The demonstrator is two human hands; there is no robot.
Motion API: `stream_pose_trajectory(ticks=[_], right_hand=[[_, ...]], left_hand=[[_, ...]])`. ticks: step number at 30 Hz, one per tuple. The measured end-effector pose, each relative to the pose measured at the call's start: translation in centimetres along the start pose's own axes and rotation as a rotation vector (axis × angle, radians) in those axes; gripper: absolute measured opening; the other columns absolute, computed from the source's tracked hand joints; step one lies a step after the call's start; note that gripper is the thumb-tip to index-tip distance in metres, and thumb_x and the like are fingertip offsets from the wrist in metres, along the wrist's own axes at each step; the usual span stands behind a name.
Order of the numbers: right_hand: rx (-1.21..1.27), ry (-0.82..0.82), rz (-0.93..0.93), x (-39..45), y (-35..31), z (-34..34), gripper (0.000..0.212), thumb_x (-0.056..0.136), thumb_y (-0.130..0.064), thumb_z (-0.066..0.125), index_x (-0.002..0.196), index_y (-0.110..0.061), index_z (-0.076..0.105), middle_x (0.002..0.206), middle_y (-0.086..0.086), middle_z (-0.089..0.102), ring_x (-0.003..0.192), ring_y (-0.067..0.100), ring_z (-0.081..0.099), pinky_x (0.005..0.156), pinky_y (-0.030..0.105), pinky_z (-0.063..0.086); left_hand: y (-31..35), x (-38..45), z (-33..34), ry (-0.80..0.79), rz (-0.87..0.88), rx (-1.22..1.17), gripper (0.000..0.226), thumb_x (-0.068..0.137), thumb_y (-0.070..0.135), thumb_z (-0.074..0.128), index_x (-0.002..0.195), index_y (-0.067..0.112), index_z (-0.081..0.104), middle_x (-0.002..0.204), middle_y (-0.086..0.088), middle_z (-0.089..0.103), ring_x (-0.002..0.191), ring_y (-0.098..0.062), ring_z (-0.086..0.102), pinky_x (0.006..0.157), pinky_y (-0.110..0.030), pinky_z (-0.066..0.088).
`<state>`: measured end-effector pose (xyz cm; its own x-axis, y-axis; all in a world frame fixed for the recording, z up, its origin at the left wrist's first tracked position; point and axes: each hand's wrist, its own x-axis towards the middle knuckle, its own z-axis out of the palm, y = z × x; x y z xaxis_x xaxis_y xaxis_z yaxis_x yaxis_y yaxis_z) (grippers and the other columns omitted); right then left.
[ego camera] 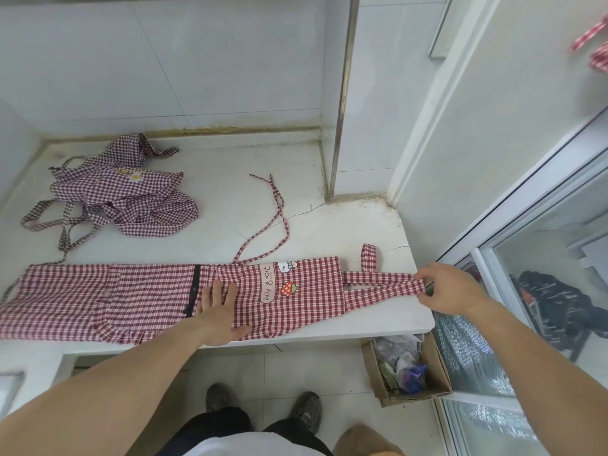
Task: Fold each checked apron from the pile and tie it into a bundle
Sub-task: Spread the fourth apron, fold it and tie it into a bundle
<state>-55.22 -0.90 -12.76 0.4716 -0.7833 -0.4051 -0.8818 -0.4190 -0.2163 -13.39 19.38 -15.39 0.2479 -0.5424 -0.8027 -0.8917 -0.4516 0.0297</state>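
A red-and-white checked apron (131,297) with a strawberry patch lies folded into a long strip along the front of the white counter (329,222). My left hand (220,311) presses flat on its middle, fingers straight. My right hand (444,287) pinches the end of the neck strap (381,284) and holds it stretched to the right, at the counter's right edge. The thin waist ties (279,218) trail loosely toward the back. A pile of purple checked aprons (125,195) sits crumpled at the back left.
A tiled wall and a metal pipe (342,93) bound the counter at the back. A cardboard box (408,370) of scraps stands on the floor below the right corner. Glass sliding doors (526,258) are at the right. More red checked cloth (592,47) shows at the top right.
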Motion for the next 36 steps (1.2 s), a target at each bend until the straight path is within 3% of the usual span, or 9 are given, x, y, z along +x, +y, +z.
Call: stream_pose_trajectory(ticks=[6,9,13,19,24,27,30,33,36], right_hand=[[0.327,-0.098,0.118,0.4,-0.7,0.3,0.032,0.086,-0.060,0.065,0.086,-0.028,0.065,0.083,-0.010,0.064,0.081,0.013,0.061,0.067,0.029,0.043],[0.612,-0.021,0.177,0.5,-0.3,0.0,0.037,0.081,-0.052,0.071,0.073,-0.016,0.074,0.077,-0.001,0.072,0.074,0.017,0.069,0.066,0.030,0.051],[0.891,0.036,0.214,0.8,-0.3,-0.5,0.033,0.070,-0.036,0.080,0.083,-0.006,0.077,0.083,0.010,0.077,0.071,0.029,0.075,0.076,0.039,0.061],[1.134,0.274,0.367,2.3,-0.7,1.2,0.038,0.061,-0.018,0.091,0.090,-0.005,0.071,0.078,0.015,0.074,0.054,0.024,0.067,0.043,0.023,0.049],[1.065,0.511,0.607,3.9,0.4,4.4,0.022,0.074,-0.007,0.086,0.079,-0.012,0.065,0.077,0.007,0.070,0.071,0.029,0.067,0.081,0.048,0.059],[0.917,0.804,0.690,4.0,-1.4,3.9,0.015,0.083,0.000,0.067,0.096,-0.007,0.066,0.092,0.008,0.062,0.090,0.031,0.062,0.093,0.051,0.052],[0.769,0.907,0.430,3.4,-6.9,3.5,0.020,0.087,0.001,0.061,0.105,-0.006,0.064,0.114,0.011,0.050,0.103,0.026,0.055,0.095,0.043,0.049],[0.613,0.708,0.069,3.3,-13.3,5.7,0.019,0.089,-0.003,0.063,0.104,-0.013,0.065,0.116,0.002,0.053,0.114,0.023,0.051,0.100,0.048,0.047],[0.395,0.472,-0.218,4.0,-17.8,8.7,0.033,0.098,-0.024,0.055,0.130,-0.020,0.060,0.145,0.001,0.048,0.140,0.022,0.036,0.119,0.050,0.028]], left_hand=[[0.0,-0.2,0.0,0.007,0.003,-0.008,0.107,0.094,0.059,0.051,0.152,0.019,-0.029,0.155,-0.012,-0.041,0.144,-0.037,-0.034,0.120,-0.052,-0.005],[0.0,-0.1,0.1,0.009,-0.002,0.001,0.107,0.095,0.059,0.050,0.151,0.018,-0.031,0.154,-0.013,-0.042,0.143,-0.037,-0.034,0.120,-0.052,-0.006],[0.4,0.0,0.2,0.011,-0.021,-0.001,0.105,0.097,0.057,0.050,0.150,0.018,-0.033,0.153,-0.014,-0.043,0.143,-0.037,-0.035,0.120,-0.052,-0.007],[0.6,0.1,0.1,0.025,-0.039,0.001,0.106,0.096,0.056,0.051,0.151,0.018,-0.031,0.154,-0.014,-0.041,0.144,-0.038,-0.033,0.120,-0.052,-0.005],[1.8,0.1,-0.8,0.040,-0.085,-0.004,0.109,0.094,0.051,0.059,0.154,0.013,-0.023,0.157,-0.023,-0.032,0.146,-0.046,-0.023,0.121,-0.057,0.002],[2.4,0.2,-1.3,0.062,-0.109,0.035,0.112,0.090,0.052,0.064,0.156,0.011,-0.016,0.159,-0.026,-0.024,0.147,-0.049,-0.014,0.121,-0.059,0.007],[3.1,0.3,-2.0,0.083,-0.147,0.091,0.112,0.085,0.051,0.070,0.157,0.009,-0.006,0.161,-0.028,-0.011,0.149,-0.047,-0.003,0.121,-0.059,0.008],[5.2,-0.1,-2.1,0.321,-0.092,0.029,0.093,0.087,0.035,0.066,0.156,0.011,0.009,0.162,-0.022,0.006,0.150,-0.039,0.005,0.123,-0.056,0.009],[7.6,0.1,-1.1,0.604,0.178,-0.063,0.075,0.095,0.044,0.053,0.155,0.018,0.014,0.163,-0.015,0.011,0.151,-0.032,0.007,0.124,-0.050,0.008]])
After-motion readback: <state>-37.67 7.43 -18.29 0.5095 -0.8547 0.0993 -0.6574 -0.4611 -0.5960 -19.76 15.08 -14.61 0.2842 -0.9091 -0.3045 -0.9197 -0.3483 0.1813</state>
